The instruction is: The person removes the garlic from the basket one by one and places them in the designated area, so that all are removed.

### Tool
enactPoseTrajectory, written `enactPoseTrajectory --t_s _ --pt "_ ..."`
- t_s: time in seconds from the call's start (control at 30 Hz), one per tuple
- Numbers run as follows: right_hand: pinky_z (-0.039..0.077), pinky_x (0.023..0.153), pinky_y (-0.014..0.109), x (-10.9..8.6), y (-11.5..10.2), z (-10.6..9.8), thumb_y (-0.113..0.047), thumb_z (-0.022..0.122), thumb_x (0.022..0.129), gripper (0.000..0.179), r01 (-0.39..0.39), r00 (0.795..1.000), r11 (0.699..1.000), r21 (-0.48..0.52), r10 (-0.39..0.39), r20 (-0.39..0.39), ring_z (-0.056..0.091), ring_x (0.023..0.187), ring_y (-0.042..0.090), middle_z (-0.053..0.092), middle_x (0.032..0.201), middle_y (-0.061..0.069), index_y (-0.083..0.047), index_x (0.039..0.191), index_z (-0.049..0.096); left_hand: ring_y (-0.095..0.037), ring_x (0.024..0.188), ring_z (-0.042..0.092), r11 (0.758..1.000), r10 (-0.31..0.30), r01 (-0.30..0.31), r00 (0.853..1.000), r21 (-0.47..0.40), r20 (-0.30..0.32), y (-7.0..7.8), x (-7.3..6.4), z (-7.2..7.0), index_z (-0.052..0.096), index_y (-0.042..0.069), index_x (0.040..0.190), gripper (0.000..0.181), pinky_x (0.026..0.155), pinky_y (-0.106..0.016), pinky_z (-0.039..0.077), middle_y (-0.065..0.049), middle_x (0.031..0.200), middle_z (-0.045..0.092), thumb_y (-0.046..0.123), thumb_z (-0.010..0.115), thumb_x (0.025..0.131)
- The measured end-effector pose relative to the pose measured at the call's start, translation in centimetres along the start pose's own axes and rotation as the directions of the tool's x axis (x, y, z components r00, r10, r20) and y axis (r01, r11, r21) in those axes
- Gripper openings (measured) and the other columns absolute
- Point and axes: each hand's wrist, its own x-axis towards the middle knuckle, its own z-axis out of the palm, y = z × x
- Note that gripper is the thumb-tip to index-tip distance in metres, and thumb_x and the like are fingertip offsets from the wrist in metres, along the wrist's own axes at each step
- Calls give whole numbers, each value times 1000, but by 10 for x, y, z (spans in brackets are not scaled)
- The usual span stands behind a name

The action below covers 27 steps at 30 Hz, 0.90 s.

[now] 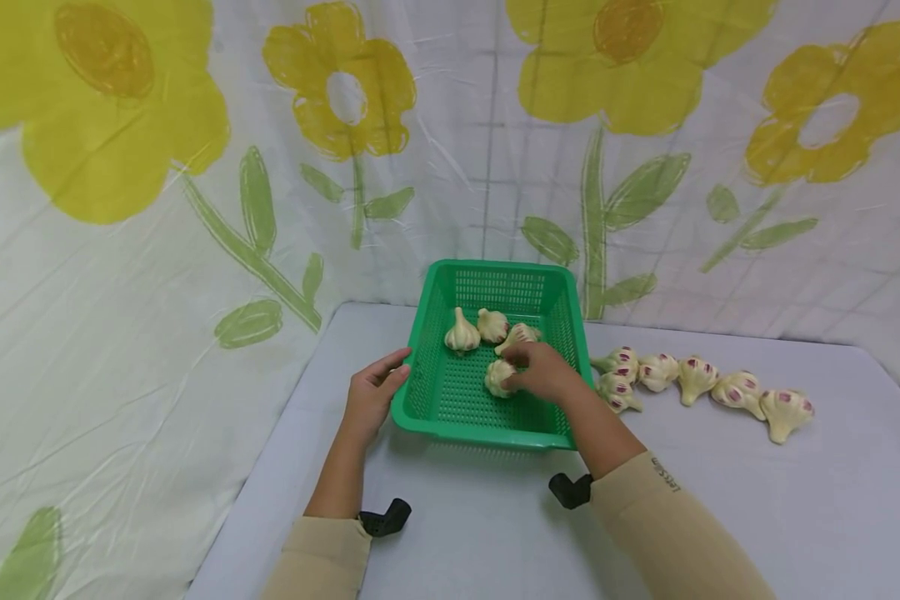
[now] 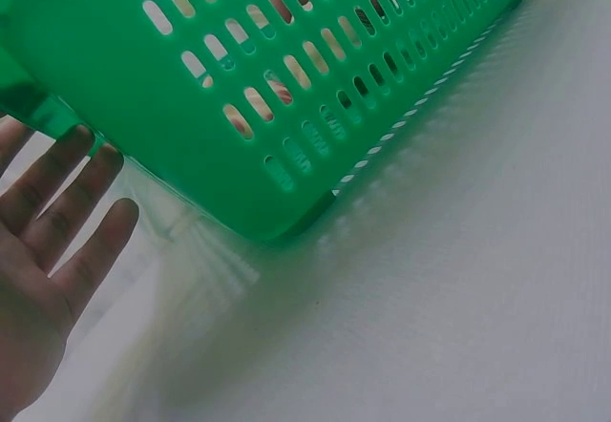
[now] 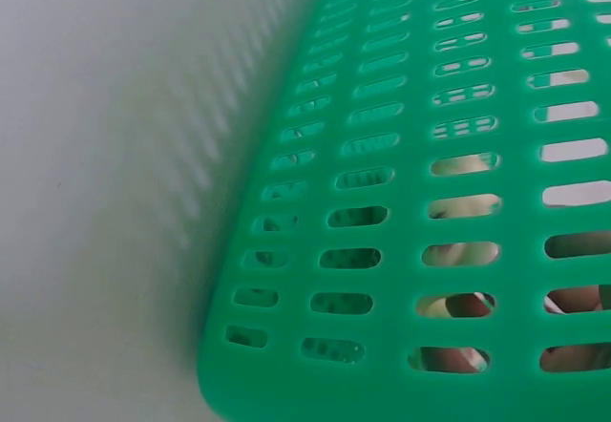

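A green plastic basket [image 1: 487, 435] with slotted walls sits on the table. My right hand [image 1: 546, 372] reaches in over its right side, and thumb and fingers pinch a garlic bulb [image 1: 498, 379] low inside. Just beyond it in the basket are three more pale bulbs, the leftmost garlic bulb [image 1: 462, 333] with its stem upward. At the basket's left wall my left hand [image 1: 370, 398] has its fingertips right by the rim. The left wrist view shows that hand's fingers [image 2: 95, 241] extended and spread. From the right wrist, the basket wall [image 3: 401, 174] mostly hides my right hand.
Right of the basket, several garlic bulbs [image 1: 697, 381] with purple marks lie in a loose row on the white table [image 1: 720, 508]. A white curtain [image 1: 450, 167] printed with yellow flowers hangs behind the table and along its left side.
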Motion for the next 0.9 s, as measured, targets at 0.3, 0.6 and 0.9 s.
enactPoseTrajectory --t_s 0.3,0.6,0.9 --pt "51 93 45 1 0 0 -14 75 86 54 -28 1000 999 -37 28 9 59 119 36 59 132 20 2 134 57 -7 114 59 1000 6 -6 1000 7 2 0 0 0 61 4 132 39 90 -20 51 -15 134 60 20 64 97" --pt "44 102 52 1 1 2 -27 79 84 67 -47 994 996 -74 54 95 50 128 38 54 139 19 0 140 52 -6 112 59 1000 7 -7 1000 15 -2 1 0 0 62 5 132 39 88 -20 51 -15 132 61 20 65 96" --pt "45 99 52 0 0 4 -37 70 91 67 -38 990 989 -142 57 132 51 126 38 53 137 21 0 142 48 -9 112 59 999 -1 1 1000 32 -9 2 -1 0 62 5 132 38 87 -19 51 -15 131 61 21 64 97"
